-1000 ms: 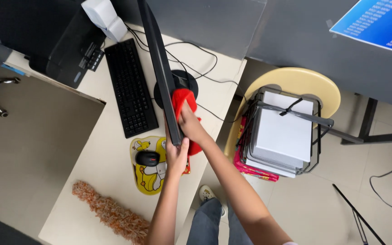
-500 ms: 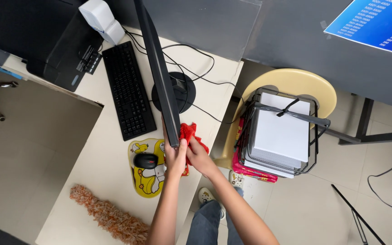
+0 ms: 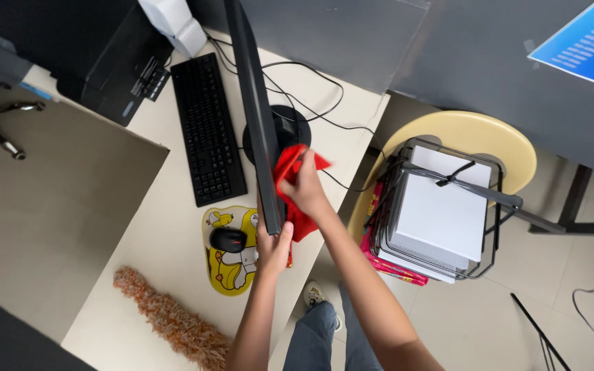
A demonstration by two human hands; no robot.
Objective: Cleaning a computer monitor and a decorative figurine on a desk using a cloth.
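Desk (image 3: 173, 247) at frame centre; left hand (image 3: 273, 244) grips the monitor (image 3: 256, 117) lower edge; right hand (image 3: 304, 185) clutches a red cloth (image 3: 290, 172) against its back.

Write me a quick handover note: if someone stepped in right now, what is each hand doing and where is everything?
Left hand: grips the lower edge of the monitor, steadying it.
Right hand: presses a red cloth against the monitor's back.
Nearby on the desk: keyboard, mouse on a yellow pad, orange duster.
Done: cannot tell how much is wiped.
Left: likely the rest of the monitor; duster lies untouched.
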